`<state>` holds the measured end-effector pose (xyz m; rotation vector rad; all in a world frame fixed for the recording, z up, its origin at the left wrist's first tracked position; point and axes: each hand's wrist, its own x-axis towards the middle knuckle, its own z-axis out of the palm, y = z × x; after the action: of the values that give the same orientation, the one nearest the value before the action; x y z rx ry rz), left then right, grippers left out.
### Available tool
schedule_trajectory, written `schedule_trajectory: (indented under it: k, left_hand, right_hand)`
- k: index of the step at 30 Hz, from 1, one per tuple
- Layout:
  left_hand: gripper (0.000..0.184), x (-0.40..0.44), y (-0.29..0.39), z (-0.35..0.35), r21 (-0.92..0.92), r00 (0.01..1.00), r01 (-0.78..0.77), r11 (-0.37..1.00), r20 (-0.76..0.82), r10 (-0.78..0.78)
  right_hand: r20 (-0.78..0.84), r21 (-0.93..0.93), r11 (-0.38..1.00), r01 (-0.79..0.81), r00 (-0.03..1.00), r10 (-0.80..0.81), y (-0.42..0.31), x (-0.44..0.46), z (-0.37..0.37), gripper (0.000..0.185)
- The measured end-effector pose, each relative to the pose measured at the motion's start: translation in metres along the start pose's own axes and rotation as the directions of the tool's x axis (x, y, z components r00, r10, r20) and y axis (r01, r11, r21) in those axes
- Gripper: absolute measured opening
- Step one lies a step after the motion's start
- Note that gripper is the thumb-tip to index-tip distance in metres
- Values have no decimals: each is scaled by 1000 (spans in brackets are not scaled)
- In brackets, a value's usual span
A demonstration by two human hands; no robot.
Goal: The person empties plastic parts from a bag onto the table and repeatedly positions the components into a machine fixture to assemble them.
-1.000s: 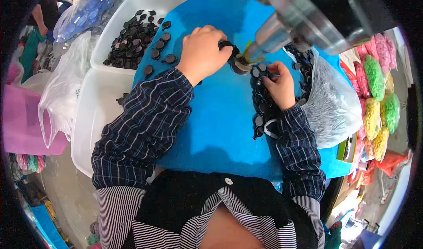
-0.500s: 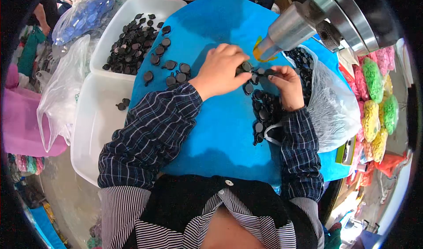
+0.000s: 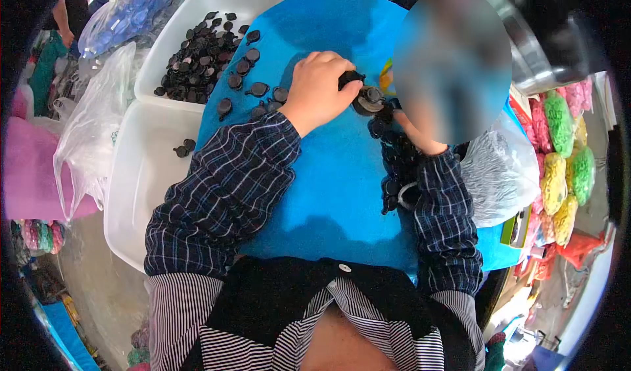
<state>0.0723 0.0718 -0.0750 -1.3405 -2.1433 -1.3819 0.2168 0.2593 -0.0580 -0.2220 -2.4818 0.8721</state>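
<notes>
My left hand (image 3: 319, 90) is over the blue cloth (image 3: 328, 200), its thumb and fingers closed around small black round parts with side tabs, like caps (image 3: 351, 78). Just right of the thumb is a larger round black piece (image 3: 368, 101), close to my right hand. A blurred patch covers most of my right hand (image 3: 424, 134), so its fingers and anything in them are hidden. Below it, a heap of black caps (image 3: 397, 164) lies on the cloth. Several loose caps (image 3: 257, 89) are scattered left of my left hand.
Upper left stands a white bin (image 3: 148, 75) of black caps; a second white bin (image 3: 131, 193) holds a few. A plastic bag (image 3: 499, 180) sits at right. A metal machine part (image 3: 526, 55) overhangs the upper right, partly blurred. Colourful bags (image 3: 559, 121) lie beyond.
My left hand has shifted slightly up and left, now gripping caps between thumb and fingers. My right hand has moved slightly down and left; a blur now covers most of it.
</notes>
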Motion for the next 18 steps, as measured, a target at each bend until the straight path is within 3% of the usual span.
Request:
schedule_trajectory:
  k: [3,7,12,13,14,15,16,18]
  left_hand:
    - [25,0,1,-1,-6,1000,8,1000,17,-8]
    - [26,0,-2,-1,-20,1000,8,1000,10,-8]
    - [26,0,0,-2,-85,998,-35,996,40,39]
    - [26,1,2,-1,-84,998,-38,996,37,41]
    - [26,0,7,2,-85,995,-89,992,37,92]
    - [25,0,11,5,-87,989,-139,986,37,143]
    - [25,1,13,7,-90,980,-189,978,38,193]
    - [25,3,10,6,-74,990,-135,988,31,137]
  right_hand:
    - [110,-128,989,-77,990,91,13,0,-1,37]
    - [184,-211,976,-56,978,96,0,3,-5,37]
    - [113,-304,922,-241,951,286,7,2,-5,32]
    - [121,15,946,-323,940,319,14,1,-9,32]
    - [143,332,866,-375,927,347,20,-1,-13,32]
    - [173,611,688,-392,914,366,20,-1,-14,32]
    - [172,610,689,-391,914,367,20,-1,-13,32]
    - [164,695,673,-251,968,191,15,-2,-4,32]
